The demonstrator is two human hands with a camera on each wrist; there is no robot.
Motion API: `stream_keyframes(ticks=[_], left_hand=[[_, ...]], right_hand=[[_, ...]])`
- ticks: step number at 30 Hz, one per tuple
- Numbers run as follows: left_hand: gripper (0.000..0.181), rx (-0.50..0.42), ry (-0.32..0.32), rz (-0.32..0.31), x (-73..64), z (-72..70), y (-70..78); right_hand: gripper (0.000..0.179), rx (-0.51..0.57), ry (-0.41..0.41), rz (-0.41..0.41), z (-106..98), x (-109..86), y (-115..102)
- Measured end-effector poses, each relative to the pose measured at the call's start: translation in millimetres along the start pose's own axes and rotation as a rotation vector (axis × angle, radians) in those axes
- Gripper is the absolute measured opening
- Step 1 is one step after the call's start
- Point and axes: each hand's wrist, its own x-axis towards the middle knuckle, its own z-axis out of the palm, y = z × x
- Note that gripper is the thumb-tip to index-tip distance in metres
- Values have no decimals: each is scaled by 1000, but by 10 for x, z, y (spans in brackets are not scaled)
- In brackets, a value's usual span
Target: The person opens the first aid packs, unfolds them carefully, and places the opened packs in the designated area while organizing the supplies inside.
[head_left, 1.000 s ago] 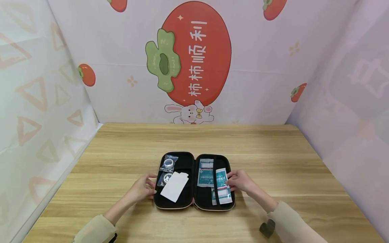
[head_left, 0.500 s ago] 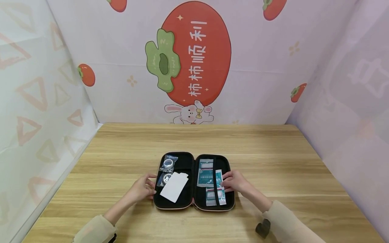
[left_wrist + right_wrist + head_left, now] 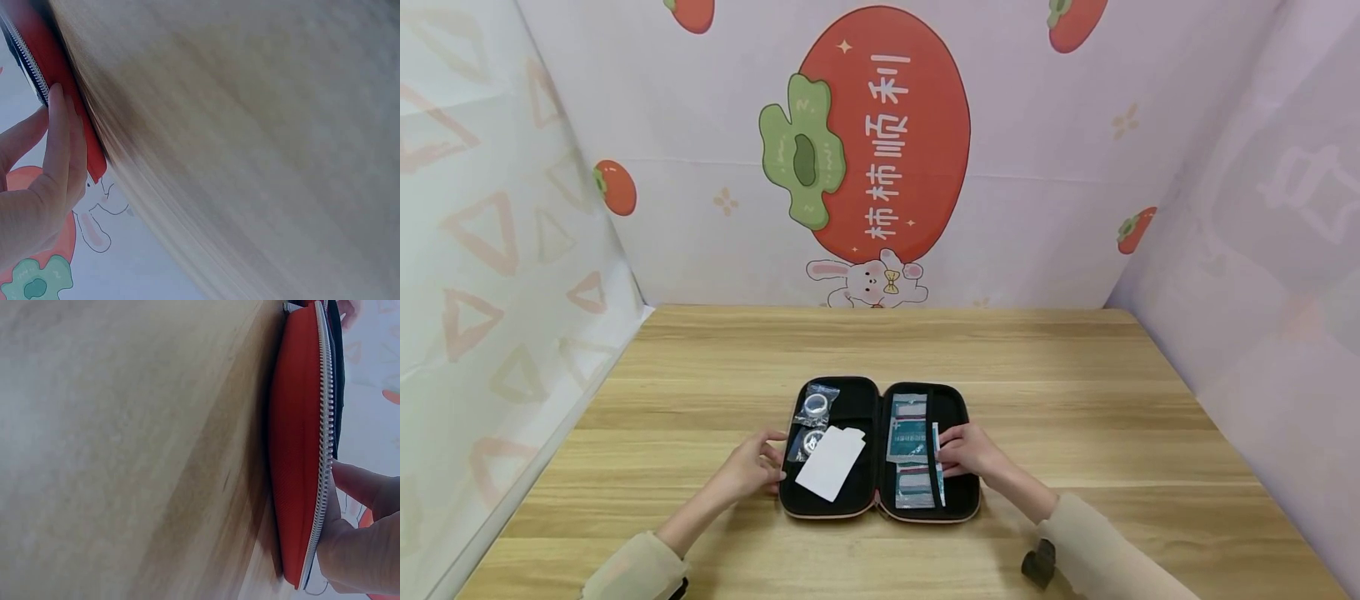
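Note:
A zip case [image 3: 844, 500], black inside with a red shell, lies unfolded on the wooden table. My left hand [image 3: 752, 463] holds its left edge, fingers against the red side [image 3: 94, 147] and thumb at the zip. In the right half, my right hand [image 3: 964, 452] pinches a narrow teal-and-white dressing packet [image 3: 941, 492] beside the black elastic strap [image 3: 930, 417]. From the right wrist, the packet is hidden behind the zipped rim [image 3: 322, 456]. More teal packets, an upper one [image 3: 907, 437] and a lower one [image 3: 913, 486], lie left of the strap.
The case's left half holds two clear-wrapped tape rolls, one higher [image 3: 815, 405] and one lower [image 3: 811, 442], plus a white card [image 3: 831, 462]. Wooden table [image 3: 1000, 350] surrounds the case. Printed cloth walls [image 3: 1037, 242] stand behind and at both sides.
My right hand has moved left with the packet, toward the strap. The packet now shows only a thin strip, and the lower packet has slid left past the strap. My left hand stays put.

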Motion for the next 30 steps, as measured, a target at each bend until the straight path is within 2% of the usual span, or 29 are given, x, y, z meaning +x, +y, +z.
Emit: stream_keyframes(ticks=[21, 30], left_hand=[[53, 6, 21, -24, 4, 12, -8], [52, 2, 12, -12, 11, 6, -13]], right_hand=[[18, -4, -19, -19, 74, 52, 8], [35, 8, -56, -30, 37, 38, 3]])
